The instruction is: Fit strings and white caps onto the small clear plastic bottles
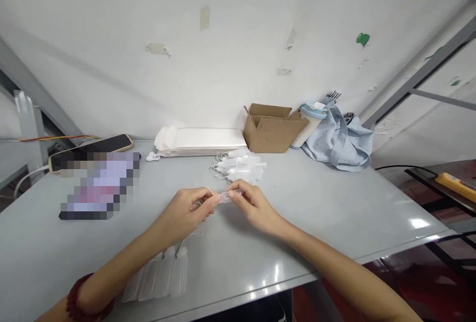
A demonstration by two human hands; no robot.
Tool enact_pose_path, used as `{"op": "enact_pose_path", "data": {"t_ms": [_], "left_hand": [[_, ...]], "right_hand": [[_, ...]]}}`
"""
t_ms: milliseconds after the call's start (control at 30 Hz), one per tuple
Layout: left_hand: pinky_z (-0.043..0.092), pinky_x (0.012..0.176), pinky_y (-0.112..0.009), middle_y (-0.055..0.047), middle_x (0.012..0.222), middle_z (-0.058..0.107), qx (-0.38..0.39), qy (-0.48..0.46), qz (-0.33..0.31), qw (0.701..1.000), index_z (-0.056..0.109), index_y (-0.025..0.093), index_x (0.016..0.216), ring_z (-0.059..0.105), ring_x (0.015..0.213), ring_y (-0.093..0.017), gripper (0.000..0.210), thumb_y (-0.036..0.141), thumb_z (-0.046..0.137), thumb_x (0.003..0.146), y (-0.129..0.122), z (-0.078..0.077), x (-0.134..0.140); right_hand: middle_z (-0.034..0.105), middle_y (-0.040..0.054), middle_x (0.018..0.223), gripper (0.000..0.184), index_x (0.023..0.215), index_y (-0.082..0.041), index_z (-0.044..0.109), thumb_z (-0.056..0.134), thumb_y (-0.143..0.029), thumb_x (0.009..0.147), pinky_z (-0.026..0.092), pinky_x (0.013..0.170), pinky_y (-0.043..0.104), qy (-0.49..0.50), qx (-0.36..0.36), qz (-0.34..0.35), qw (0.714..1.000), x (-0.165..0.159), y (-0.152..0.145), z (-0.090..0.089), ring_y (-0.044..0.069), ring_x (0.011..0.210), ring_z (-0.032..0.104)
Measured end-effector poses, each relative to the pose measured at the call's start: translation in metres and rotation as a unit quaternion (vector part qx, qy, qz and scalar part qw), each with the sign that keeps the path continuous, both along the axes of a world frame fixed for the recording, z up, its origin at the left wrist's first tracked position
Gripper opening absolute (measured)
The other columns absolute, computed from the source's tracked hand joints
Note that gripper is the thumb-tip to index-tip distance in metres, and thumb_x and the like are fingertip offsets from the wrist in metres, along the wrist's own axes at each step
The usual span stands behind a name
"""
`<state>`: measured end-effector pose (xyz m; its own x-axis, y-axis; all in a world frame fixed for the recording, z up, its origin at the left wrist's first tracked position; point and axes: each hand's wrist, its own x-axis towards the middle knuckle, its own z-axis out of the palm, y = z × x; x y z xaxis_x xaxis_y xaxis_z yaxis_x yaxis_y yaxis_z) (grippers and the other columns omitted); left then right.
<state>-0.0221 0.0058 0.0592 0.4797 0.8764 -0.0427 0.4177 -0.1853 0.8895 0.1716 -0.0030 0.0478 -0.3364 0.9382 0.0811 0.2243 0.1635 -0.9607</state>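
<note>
Over the middle of the table, my left hand point(193, 207) and my right hand point(255, 205) pinch a small clear plastic tube point(225, 197) from either end. A pale thin cord shows by my left fingers, and part of the tube is hidden by the fingertips. Just beyond my hands lies a heap of similar translucent tubes point(241, 167) with whitish cords at their left ends. Several more tubes point(163, 275) are lined up side by side near the front edge, partly covered by my left forearm.
A stack of flat white packages point(204, 139) lies along the wall. Right of it stand an open cardboard box point(269, 136), a lidded cup point(308, 123) and a light blue cloth bag point(338, 141). Two phones, one dark point(111, 146) and one blurred out point(100, 185), lie at left.
</note>
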Motion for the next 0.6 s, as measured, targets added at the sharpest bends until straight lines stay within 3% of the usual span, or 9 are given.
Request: {"op": "enact_pose_path", "data": {"t_ms": [200, 333, 400, 467, 533, 600], "left_hand": [[0.044, 0.052, -0.023, 0.004, 0.065, 0.05, -0.069, -0.054, -0.009, 0.996, 0.054, 0.019, 0.072, 0.05, 0.054, -0.011, 0.035, 0.051, 0.049, 0.086, -0.001, 0.001, 0.002], [0.042, 0.051, -0.022, 0.006, 0.053, 0.047, -0.062, -0.057, -0.016, 0.996, 0.046, 0.02, 0.064, 0.049, 0.05, -0.011, 0.039, 0.049, 0.043, 0.089, -0.003, 0.003, 0.002], [0.038, 0.047, -0.021, 0.006, 0.051, 0.044, 0.023, -0.024, -0.014, 0.999, 0.045, 0.02, 0.062, 0.044, 0.047, -0.01, 0.038, 0.045, 0.043, 0.091, -0.003, 0.001, 0.002], [0.034, 0.046, -0.022, 0.005, 0.052, 0.044, 0.175, 0.015, -0.013, 0.984, 0.049, 0.019, 0.065, 0.04, 0.047, -0.01, 0.034, 0.037, 0.042, 0.093, -0.002, -0.005, 0.001], [0.033, 0.048, -0.022, 0.004, 0.055, 0.048, 0.338, 0.041, -0.02, 0.94, 0.053, 0.018, 0.069, 0.041, 0.049, -0.01, 0.03, 0.03, 0.042, 0.095, -0.001, -0.011, 0.0], [0.033, 0.05, -0.024, 0.002, 0.057, 0.05, 0.461, 0.06, -0.029, 0.885, 0.055, 0.017, 0.072, 0.042, 0.05, -0.011, 0.028, 0.026, 0.042, 0.095, 0.0, -0.017, 0.0]], "right_hand": [[0.053, 0.002, 0.077, 0.018, 0.103, -0.016, 0.051, 0.045, -0.03, 0.094, 0.039, 0.054, 0.023, -0.123, 0.283, -0.017, 0.951, -0.001, -0.003, -0.013, 0.012, 0.061, 0.047], [0.051, 0.0027, 0.075, 0.019, 0.1, -0.015, 0.054, 0.044, -0.031, 0.095, 0.039, 0.056, 0.025, -0.144, 0.351, -0.017, 0.925, -0.002, -0.003, -0.013, 0.014, 0.063, 0.046], [0.051, 0.0019, 0.072, 0.021, 0.095, -0.014, 0.056, 0.044, -0.031, 0.095, 0.037, 0.057, 0.026, -0.129, 0.304, -0.011, 0.944, -0.002, -0.005, -0.01, 0.013, 0.062, 0.046], [0.051, 0.0007, 0.07, 0.024, 0.089, -0.015, 0.057, 0.045, -0.035, 0.093, 0.035, 0.057, 0.025, -0.093, 0.205, 0.007, 0.974, -0.002, -0.005, -0.005, 0.012, 0.061, 0.045], [0.046, -0.0024, 0.063, 0.03, 0.082, -0.016, 0.056, 0.047, -0.043, 0.091, 0.031, 0.051, 0.023, -0.034, 0.076, 0.026, 0.996, -0.002, -0.005, -0.002, 0.01, 0.055, 0.039], [0.035, -0.0066, 0.054, 0.035, 0.074, -0.017, 0.052, 0.052, -0.05, 0.086, 0.022, 0.045, 0.022, 0.038, -0.061, 0.05, 0.996, -0.002, -0.003, -0.001, 0.008, 0.047, 0.029]]}}
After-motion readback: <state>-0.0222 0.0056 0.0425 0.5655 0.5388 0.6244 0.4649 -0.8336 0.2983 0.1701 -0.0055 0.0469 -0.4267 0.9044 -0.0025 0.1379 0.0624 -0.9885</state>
